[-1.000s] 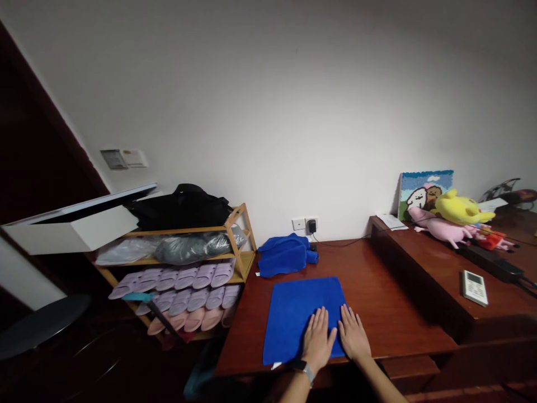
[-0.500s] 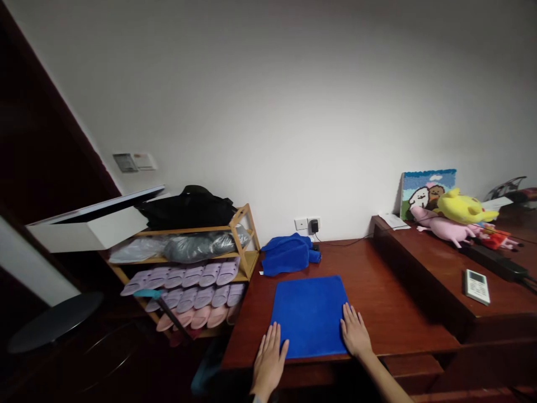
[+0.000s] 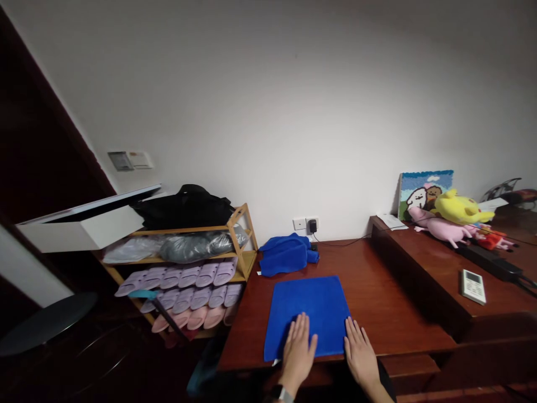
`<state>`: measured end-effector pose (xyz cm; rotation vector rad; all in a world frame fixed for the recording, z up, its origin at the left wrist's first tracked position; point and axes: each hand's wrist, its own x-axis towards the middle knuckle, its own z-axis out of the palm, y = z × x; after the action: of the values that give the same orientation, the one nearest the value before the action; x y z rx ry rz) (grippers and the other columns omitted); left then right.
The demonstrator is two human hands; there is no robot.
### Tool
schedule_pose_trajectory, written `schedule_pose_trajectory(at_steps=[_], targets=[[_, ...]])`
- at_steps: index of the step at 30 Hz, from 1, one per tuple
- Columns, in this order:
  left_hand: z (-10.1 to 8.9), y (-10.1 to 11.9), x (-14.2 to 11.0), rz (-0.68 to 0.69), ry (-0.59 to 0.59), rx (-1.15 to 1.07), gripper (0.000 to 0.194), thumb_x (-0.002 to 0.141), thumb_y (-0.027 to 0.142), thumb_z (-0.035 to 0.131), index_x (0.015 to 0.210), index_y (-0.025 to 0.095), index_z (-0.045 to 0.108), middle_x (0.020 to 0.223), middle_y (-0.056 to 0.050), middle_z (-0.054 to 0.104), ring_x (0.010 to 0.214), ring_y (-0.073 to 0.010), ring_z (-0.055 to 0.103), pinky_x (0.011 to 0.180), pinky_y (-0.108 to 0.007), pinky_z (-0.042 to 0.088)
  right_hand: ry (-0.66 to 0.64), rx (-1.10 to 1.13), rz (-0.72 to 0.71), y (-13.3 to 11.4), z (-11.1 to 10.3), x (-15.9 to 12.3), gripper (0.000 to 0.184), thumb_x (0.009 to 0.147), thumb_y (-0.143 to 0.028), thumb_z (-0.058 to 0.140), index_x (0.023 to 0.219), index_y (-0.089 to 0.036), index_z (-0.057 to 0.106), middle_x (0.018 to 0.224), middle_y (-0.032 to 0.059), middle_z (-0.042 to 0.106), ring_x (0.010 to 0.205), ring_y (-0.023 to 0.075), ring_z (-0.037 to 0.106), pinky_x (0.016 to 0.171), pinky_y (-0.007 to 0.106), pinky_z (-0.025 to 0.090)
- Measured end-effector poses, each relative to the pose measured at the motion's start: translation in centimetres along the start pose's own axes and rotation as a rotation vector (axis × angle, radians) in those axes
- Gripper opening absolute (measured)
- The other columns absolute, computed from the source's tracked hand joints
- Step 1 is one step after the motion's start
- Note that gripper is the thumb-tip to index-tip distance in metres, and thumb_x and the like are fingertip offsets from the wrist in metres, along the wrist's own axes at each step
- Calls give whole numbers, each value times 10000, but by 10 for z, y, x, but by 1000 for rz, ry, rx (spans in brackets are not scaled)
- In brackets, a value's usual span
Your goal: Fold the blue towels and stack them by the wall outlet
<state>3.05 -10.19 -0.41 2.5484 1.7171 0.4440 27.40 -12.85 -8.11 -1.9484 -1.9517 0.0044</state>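
A blue cloth (image 3: pixel 308 310) lies folded flat and square on the dark red wooden desk (image 3: pixel 377 296). My left hand (image 3: pixel 298 350) rests palm down on the cloth's near half, fingers stretched out. My right hand (image 3: pixel 359 352) lies flat at the cloth's near right corner, mostly on the bare wood, fingers apart. Neither hand holds anything. A second blue cloth (image 3: pixel 287 254) sits crumpled at the back of the desk, near the wall.
A wall socket with a plugged charger (image 3: pixel 311 225) is behind the crumpled cloth. A raised desk level on the right carries plush toys (image 3: pixel 455 218), a picture (image 3: pixel 423 190) and a white remote (image 3: pixel 473 285). A wooden shoe rack (image 3: pixel 197 268) with several slippers stands to the left.
My left hand slid from the cloth's left edge back onto its near half. My right hand shifted slightly toward me. The cloth stays flat.
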Motion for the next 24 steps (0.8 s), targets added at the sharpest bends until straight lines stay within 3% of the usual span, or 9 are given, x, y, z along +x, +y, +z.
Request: schedule_pose_trajectory(at_steps=[4, 7, 9, 12, 15, 18, 21, 24], targets=[[18, 66, 20, 229, -99, -90, 620, 1067, 498, 198, 1621, 221, 222, 1668, -45, 288, 1542, -234, 274, 1270, -469, 302, 55, -20, -67, 8, 10, 0, 585, 1053, -421, 249, 1545, -168, 439, 1631, 67, 344, 1512, 262, 344, 1247, 470, 284], [33, 74, 19, 221, -110, -89, 623, 1066, 511, 206, 1617, 220, 232, 1665, -49, 296, 1538, -237, 287, 1269, -473, 303, 75, -29, -105, 11, 12, 0, 565, 1055, -408, 269, 1528, -170, 466, 1624, 64, 347, 1509, 264, 348, 1241, 471, 298], [41, 57, 10, 164, -70, -45, 621, 1062, 519, 239, 1613, 231, 242, 1664, -45, 294, 1534, -248, 299, 1262, -484, 318, 79, -24, -102, 11, 10, -1, 569, 1060, -418, 264, 1535, -169, 452, 1628, 60, 338, 1514, 259, 336, 1245, 467, 295], [48, 8, -15, 34, 43, 65, 621, 1056, 510, 295, 1613, 238, 238, 1652, -50, 319, 1516, -270, 340, 1231, -505, 367, 44, -5, -55, 7, 8, -1, 594, 1061, -441, 234, 1557, -166, 413, 1635, 57, 330, 1519, 249, 327, 1253, 459, 282], [52, -49, -47, -53, 173, 159, 666, 1049, 484, 341, 1627, 233, 126, 1640, -58, 348, 1489, -268, 395, 1197, -498, 418, -20, 22, 14, 2, 2, 2, 614, 1051, -449, 214, 1563, -169, 405, 1633, 53, 348, 1525, 254, 316, 1263, 475, 254], [54, -91, -75, -72, 265, 196, 730, 1039, 454, 371, 1628, 239, -2, 1633, -53, 374, 1465, -253, 438, 1163, -471, 461, -81, 35, 73, -6, -11, 20, 641, 1039, -466, 197, 1577, -166, 374, 1638, 44, 339, 1541, 253, 273, 1273, 481, 217], [55, -110, -88, -70, 313, 201, 735, 1038, 437, 370, 1631, 241, -18, 1621, -55, 406, 1443, -248, 472, 1141, -452, 486, -142, 30, 104, -13, -30, 52, 657, 1034, -458, 166, 1601, -157, 304, 1662, 33, 280, 1557, 229, 222, 1281, 453, 177], [50, -106, -81, -105, 356, 197, 718, 1048, 427, 357, 1631, 231, -13, 1614, -75, 423, 1442, -258, 473, 1143, -462, 484, -232, 17, 126, -16, -41, 82, 666, 1029, -445, 156, 1611, -140, 258, 1678, 26, 234, 1564, 220, 196, 1283, 431, 154]])
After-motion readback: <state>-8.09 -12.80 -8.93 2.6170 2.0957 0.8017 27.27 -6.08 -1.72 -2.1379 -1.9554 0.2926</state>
